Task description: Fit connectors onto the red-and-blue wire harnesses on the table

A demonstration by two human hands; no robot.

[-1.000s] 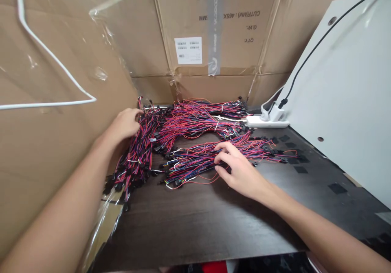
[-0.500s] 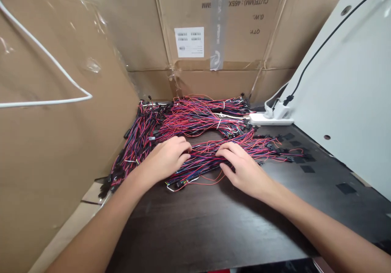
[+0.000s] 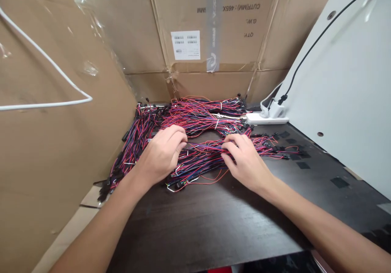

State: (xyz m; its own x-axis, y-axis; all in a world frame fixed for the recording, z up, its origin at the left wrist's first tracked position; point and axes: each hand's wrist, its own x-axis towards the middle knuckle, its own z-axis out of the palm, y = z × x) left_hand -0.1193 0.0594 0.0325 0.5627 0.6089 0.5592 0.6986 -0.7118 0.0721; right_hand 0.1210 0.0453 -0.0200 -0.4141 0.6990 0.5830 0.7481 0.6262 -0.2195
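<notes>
A loose bundle of thin red, blue and black wires (image 3: 203, 161) with small connectors lies across the dark table in front of me. My left hand (image 3: 166, 149) is closed over the bundle's left part, pinching some wires between thumb and fingers and lifting them a little. On the right part, my right hand (image 3: 240, 155) has its fingers curled on the same wires, thumb below. Its fingertips are partly hidden among the strands. Black connectors (image 3: 285, 156) stick out at the bundle's right end. A black connector with a white wire (image 3: 179, 184) lies at the lower left.
Behind lie more tied wire bundles (image 3: 195, 116), and another wire pile (image 3: 130, 143) runs along the left. A white power strip (image 3: 267, 119) with plugs sits at the back right. Cardboard walls (image 3: 146, 88) and a white panel (image 3: 342, 69) enclose the table (image 3: 207, 224). Black tape pieces (image 3: 339, 182) stick to it.
My left hand has risen slightly and moved a little left, drawing some wires up. My right hand has shifted slightly up along the bundle. The view has tilted a little.
</notes>
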